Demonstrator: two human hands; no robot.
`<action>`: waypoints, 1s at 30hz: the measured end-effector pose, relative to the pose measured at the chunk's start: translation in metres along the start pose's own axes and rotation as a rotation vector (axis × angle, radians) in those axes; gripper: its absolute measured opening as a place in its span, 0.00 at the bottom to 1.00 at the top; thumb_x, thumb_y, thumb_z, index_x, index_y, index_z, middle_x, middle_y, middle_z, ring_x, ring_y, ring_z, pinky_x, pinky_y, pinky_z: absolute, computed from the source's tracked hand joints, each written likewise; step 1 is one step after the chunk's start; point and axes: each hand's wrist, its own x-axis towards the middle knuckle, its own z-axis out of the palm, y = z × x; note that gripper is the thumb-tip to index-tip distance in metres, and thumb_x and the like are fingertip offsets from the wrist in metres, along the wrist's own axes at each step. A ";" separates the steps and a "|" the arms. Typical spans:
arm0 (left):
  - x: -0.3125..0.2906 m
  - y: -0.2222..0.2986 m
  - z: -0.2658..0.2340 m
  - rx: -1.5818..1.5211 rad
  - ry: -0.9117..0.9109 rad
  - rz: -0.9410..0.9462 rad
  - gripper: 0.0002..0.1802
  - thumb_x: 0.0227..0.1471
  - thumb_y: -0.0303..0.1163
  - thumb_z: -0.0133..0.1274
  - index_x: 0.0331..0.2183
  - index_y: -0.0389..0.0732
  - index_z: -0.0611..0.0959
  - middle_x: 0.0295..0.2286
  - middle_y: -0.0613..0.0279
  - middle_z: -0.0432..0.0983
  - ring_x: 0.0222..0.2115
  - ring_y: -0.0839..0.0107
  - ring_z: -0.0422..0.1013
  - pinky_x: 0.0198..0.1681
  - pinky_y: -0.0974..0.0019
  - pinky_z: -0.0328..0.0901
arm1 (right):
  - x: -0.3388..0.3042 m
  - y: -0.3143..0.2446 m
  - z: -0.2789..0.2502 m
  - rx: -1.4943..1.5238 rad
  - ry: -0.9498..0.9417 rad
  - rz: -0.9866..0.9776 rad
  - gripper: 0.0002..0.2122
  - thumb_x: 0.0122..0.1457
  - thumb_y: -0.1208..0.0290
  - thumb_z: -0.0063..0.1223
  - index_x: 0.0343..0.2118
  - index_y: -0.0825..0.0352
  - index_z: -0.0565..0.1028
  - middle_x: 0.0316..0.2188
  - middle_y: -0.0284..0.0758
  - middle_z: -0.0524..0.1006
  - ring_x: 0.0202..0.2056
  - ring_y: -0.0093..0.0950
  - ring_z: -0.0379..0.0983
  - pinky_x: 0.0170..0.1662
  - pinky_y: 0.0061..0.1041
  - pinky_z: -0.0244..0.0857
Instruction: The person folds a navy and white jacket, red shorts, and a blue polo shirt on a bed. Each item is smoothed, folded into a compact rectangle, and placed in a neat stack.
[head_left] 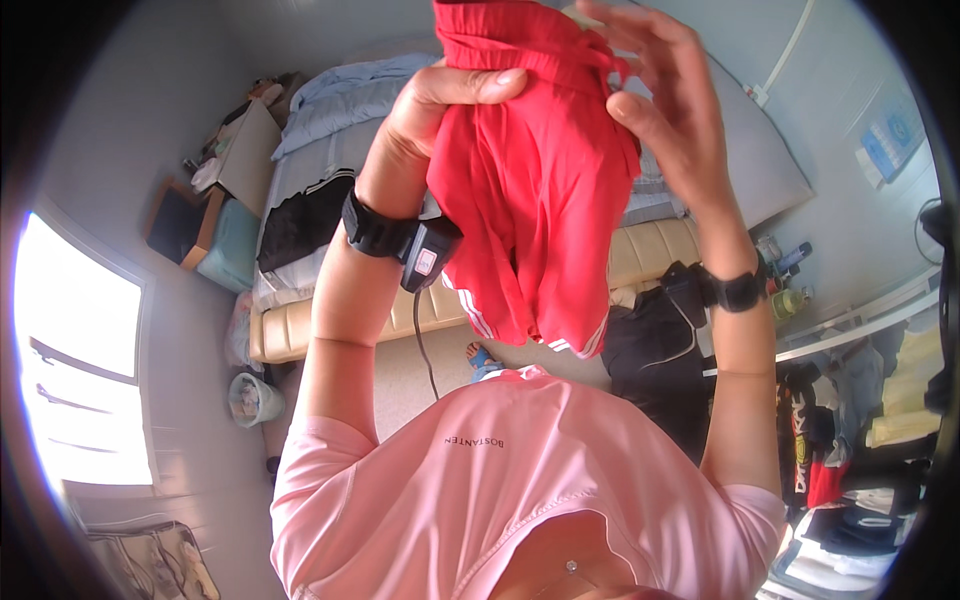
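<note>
1 bright window (80, 300) on the left lets daylight onto pale walls (190, 330); 1 bed (338, 148) with a cream padded side (285, 333) stands on a pale floor (396, 385).

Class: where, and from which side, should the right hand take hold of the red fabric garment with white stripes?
Take the red garment by the right end of its gathered waistband, probably best from the right. The left hand holds it near the left end, the right hand is open beside the right, and the rest hangs below.

I hold up red shorts (530, 190) before me, gathered waistband uppermost, creased legs hanging, white stripes near the hems.
</note>
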 end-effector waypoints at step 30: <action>0.017 -0.009 -0.008 -0.378 0.116 -0.008 0.18 0.60 0.29 0.48 0.51 0.34 0.78 0.49 0.49 0.78 0.49 0.54 0.74 0.58 0.53 0.67 | -0.054 -0.096 -0.030 -0.679 0.193 -0.001 0.28 0.56 0.75 0.63 0.61 0.64 0.69 0.61 0.42 0.70 0.57 0.35 0.70 0.57 0.33 0.66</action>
